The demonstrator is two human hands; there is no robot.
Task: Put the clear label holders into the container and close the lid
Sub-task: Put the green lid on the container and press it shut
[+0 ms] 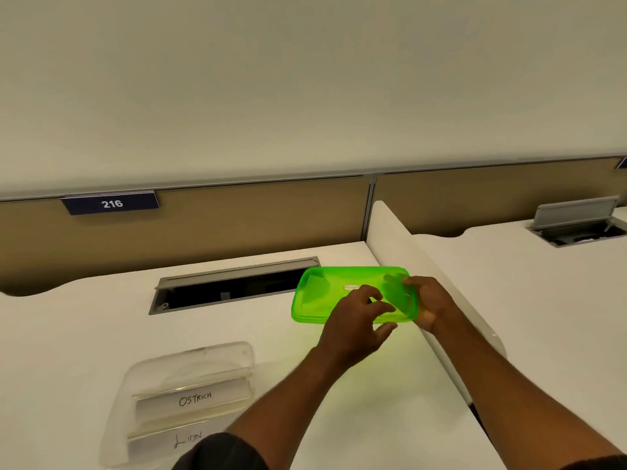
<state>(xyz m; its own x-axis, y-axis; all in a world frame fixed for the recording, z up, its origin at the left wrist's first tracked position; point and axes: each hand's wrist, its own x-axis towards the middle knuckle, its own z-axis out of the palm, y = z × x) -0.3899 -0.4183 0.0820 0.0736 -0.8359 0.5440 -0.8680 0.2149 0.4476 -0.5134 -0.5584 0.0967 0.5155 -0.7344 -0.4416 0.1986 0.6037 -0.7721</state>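
A green see-through lid (325, 293) is held tilted above the white desk (68, 351), right of centre. My right hand (432, 301) grips its right end, fingers showing through the plastic. My left hand (356, 315) reaches across to the lid's near edge with fingers spread and thumb below the edge; I cannot tell if it touches. At the lower left stands the clear container (203, 349), uncovered. Inside it lie two clear label holders, one reading OSTRICH (195, 400) and one reading LION (186, 440), the latter partly hidden by my left sleeve.
An open cable hatch (230, 283) is sunk into the desk behind the lid. A white divider (400, 252) runs along the desk's right side, with a neighbouring desk and its raised hatch (576, 222) beyond. A tan partition carries a sign reading 216 (112, 203).
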